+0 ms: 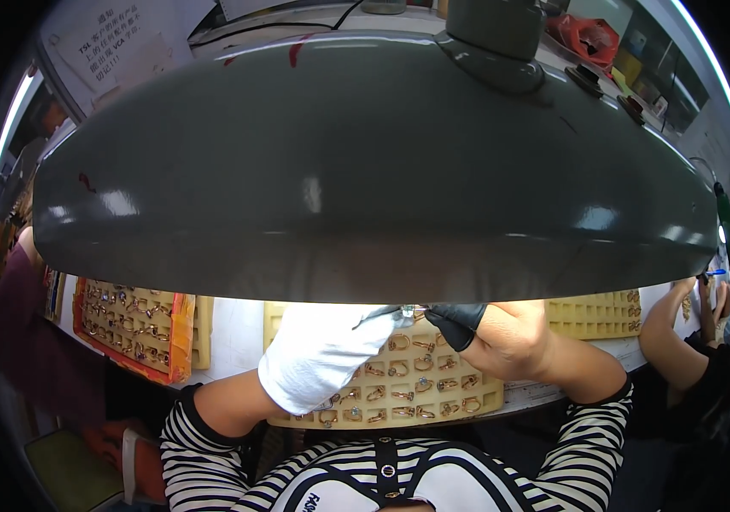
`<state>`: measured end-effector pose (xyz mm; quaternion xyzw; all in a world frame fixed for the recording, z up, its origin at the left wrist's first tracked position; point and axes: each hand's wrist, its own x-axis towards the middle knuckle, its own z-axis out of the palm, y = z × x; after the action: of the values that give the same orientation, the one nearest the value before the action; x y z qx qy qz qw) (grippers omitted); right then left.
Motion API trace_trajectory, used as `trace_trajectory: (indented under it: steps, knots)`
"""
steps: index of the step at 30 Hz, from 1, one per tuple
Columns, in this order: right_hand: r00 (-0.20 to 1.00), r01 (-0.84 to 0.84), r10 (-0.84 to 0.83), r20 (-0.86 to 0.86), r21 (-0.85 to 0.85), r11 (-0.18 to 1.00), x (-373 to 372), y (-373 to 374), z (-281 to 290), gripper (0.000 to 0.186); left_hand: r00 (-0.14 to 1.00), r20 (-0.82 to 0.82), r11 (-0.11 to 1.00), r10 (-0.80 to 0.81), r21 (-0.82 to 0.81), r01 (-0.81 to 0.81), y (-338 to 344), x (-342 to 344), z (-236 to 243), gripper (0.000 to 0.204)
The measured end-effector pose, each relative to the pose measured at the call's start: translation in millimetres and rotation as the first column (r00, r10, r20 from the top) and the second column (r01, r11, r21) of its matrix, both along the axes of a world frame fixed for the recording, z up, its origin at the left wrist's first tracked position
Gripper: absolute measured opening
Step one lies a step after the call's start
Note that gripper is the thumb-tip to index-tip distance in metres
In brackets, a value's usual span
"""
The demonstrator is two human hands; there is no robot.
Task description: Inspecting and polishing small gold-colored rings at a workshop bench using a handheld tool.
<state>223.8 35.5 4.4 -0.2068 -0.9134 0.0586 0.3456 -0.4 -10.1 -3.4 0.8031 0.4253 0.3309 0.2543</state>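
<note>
My left hand (331, 348) wears a white glove, its fingertips greyish. Bare skin shows on my right hand (506, 334), except for black covers on the fingers. Both hands meet just under the lamp's front edge, fingers pinched together around a small shiny ring (414, 312) with what looks like a clear stone. The lamp hides part of the fingers. Below them lies a cream slotted tray (489, 399) holding rows of gold-coloured rings (398, 369), many with clear stones. The left glove covers part of this tray.
A large dark grey lamp hood (365, 171) spans the view above my hands. An orange-edged tray (179, 341) of rings stands at left, and another cream slotted tray (591, 317) at right. Other people's arms (668, 341) appear at right, and a purple sleeve (28, 316) at left.
</note>
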Motion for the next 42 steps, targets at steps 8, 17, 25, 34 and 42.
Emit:
trace_trajectory:
  steps: [8, 17, 25, 34, 42]
  knots:
    - [0.995, 0.046, -0.067, -0.077, -0.25, 0.967, -5.0, -3.8, -6.9, 0.004, 0.996, 0.085, 0.999, 0.012, -0.044, -0.008, -0.9, 0.9, 3.3, 0.023]
    - [0.997, 0.072, -0.067, 0.043, -0.138, 0.988, -2.6, -2.4, 1.4, 0.006, 0.999, 0.033, 0.995, 0.03, 0.093, -0.033, -0.3, 2.0, 0.8, 0.024]
    - [0.999, 0.012, -0.007, 0.043, -0.119, 0.993, 2.4, -1.9, 0.4, 0.019, 0.995, -0.101, 0.996, 0.008, 0.092, 0.001, 2.7, 4.3, 7.9, 0.024]
    - [0.999, 0.019, -0.02, -0.028, -0.035, 0.999, -2.5, 0.1, -4.6, 0.009, 1.0, -0.004, 1.0, -0.013, 0.013, 0.013, -0.5, -0.1, 2.0, 0.023]
    - [0.998, 0.048, -0.05, -0.025, -0.08, 0.996, -5.2, 0.5, -8.7, 0.005, 1.0, -0.02, 1.0, -0.005, 0.014, 0.005, -2.8, -2.0, -6.1, 0.026]
